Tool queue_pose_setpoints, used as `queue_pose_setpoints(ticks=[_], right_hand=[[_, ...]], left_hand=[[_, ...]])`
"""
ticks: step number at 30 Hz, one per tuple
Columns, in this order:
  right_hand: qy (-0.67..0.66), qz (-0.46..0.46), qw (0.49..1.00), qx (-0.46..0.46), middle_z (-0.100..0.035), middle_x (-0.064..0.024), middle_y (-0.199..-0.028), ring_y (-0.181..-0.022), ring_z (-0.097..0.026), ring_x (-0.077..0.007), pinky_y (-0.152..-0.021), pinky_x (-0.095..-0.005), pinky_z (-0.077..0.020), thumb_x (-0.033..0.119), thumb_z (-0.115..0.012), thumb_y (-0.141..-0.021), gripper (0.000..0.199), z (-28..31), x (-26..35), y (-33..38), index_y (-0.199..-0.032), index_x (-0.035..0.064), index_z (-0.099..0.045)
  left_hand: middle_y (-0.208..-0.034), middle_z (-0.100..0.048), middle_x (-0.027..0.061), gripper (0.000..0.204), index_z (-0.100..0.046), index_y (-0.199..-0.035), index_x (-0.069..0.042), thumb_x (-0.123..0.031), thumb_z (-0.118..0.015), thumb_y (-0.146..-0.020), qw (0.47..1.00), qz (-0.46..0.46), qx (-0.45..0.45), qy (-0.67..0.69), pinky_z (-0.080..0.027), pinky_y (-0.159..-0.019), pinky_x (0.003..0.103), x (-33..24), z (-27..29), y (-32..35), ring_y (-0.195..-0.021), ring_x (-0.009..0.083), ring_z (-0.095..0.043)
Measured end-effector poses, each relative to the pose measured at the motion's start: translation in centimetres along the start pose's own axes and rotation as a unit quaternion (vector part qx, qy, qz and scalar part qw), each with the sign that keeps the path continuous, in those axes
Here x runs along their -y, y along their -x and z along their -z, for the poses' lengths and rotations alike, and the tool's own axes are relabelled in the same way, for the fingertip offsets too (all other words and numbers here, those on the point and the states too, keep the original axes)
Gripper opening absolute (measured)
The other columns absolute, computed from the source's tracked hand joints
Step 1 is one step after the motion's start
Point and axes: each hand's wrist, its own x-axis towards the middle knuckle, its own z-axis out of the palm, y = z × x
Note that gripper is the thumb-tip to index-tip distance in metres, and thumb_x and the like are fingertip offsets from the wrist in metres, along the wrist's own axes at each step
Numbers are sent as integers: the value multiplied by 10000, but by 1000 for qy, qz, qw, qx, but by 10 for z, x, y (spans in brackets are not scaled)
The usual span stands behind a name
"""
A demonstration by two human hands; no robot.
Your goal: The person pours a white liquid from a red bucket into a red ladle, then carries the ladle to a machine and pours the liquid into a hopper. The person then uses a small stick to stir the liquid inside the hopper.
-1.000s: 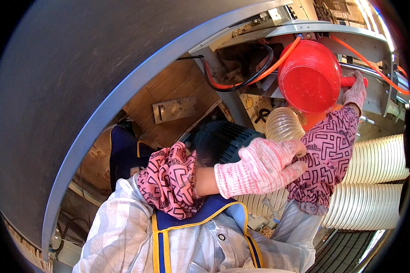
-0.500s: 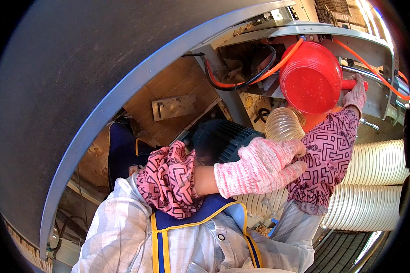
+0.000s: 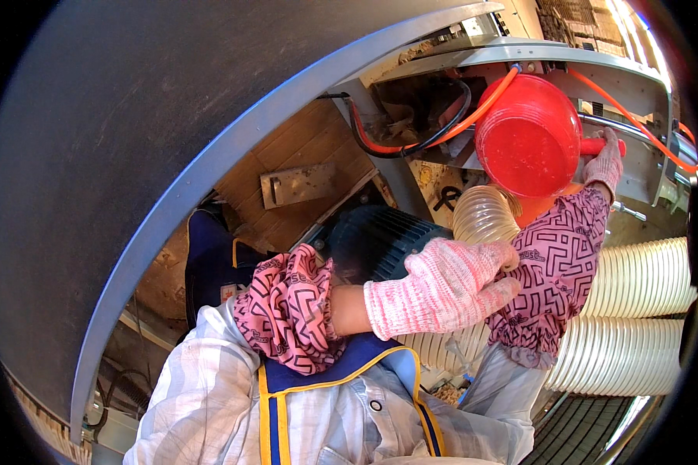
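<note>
A red plastic dipper (image 3: 526, 143) is held at the upper right, its round base turned toward me and its mouth hidden. Around its short handle (image 3: 602, 145) my right hand (image 3: 606, 164) is closed, in a pink-and-white knit glove. My left hand (image 3: 444, 288), gloved alike, reaches across my body to the right forearm. Its fingers are curled against the pink patterned sleeve cover (image 3: 560, 267) there, seemingly gripping the cloth; the fingertips are partly hidden. A matching sleeve cover (image 3: 285, 310) is bunched on my left forearm.
A large dark panel with a curved grey rim (image 3: 209, 159) fills the left. Orange hose (image 3: 488, 99) and black cable run beside the dipper. Below it are a clear ribbed duct (image 3: 485, 215) and a dark finned motor (image 3: 384, 239). Pale ribbed ducts (image 3: 624, 353) lie at right.
The dipper has shifted very slightly in the picture. Both hands keep nearly the same place and hold.
</note>
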Motion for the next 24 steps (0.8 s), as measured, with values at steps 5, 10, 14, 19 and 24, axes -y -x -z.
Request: queue_pose_setpoints(ticks=[5, 10, 14, 19, 24], right_hand=[[6, 5, 1000, -2, -623, -62, -827, -723, -632, -193, -660, -327, -561, 176, -667, -880, 199, 2, -1, 0, -990, 55, -553], [30, 19, 999, 4, -610, -102, -940, -840, -607, -234, -751, -340, -526, 173, -604, -900, 210, 6, -2, 0, -1060, 45, -558], [178, 129, 974, 51, -596, -143, -1054, -958, -583, -275, -843, -353, -491, 169, -541, -921, 249, 17, -8, -7, -1129, 34, -562], [188, 128, 973, 30, -610, -115, -995, -892, -601, -250, -785, -344, -510, 192, -589, -903, 237, 10, -6, -1, -1086, 43, -566], [60, -5, 997, -40, -656, -113, -1052, -913, -652, -236, -746, -374, -556, 300, -736, -798, 405, 0, -3, 2, -1061, 9, -636]], left_hand=[[-848, -685, 157, 312, -614, -1072, -112, -373, -619, -900, 1000, -9, 0, 3, -536, -695, 443, 3, -2, -1, -802, 363, -671], [-834, -679, 164, 308, -613, -1068, -106, -365, -617, -901, 1000, -16, 7, -6, -535, -679, 444, 2, 0, -1, -787, 365, -670], [-825, -676, 162, 306, -612, -1062, -102, -363, -616, -901, 1000, -20, 0, 3, -534, -673, 446, 4, -1, -1, -780, 367, -669], [-858, -676, 157, 285, -615, -1099, -104, -282, -655, -880, 999, -44, 0, -7, -522, -631, 414, 6, -1, 0, -736, 340, -662], [-823, -676, 162, 307, -614, -1053, -103, -369, -603, -901, 1000, -13, 18, 2, -534, -680, 446, 2, 2, 0, -791, 367, -669]])
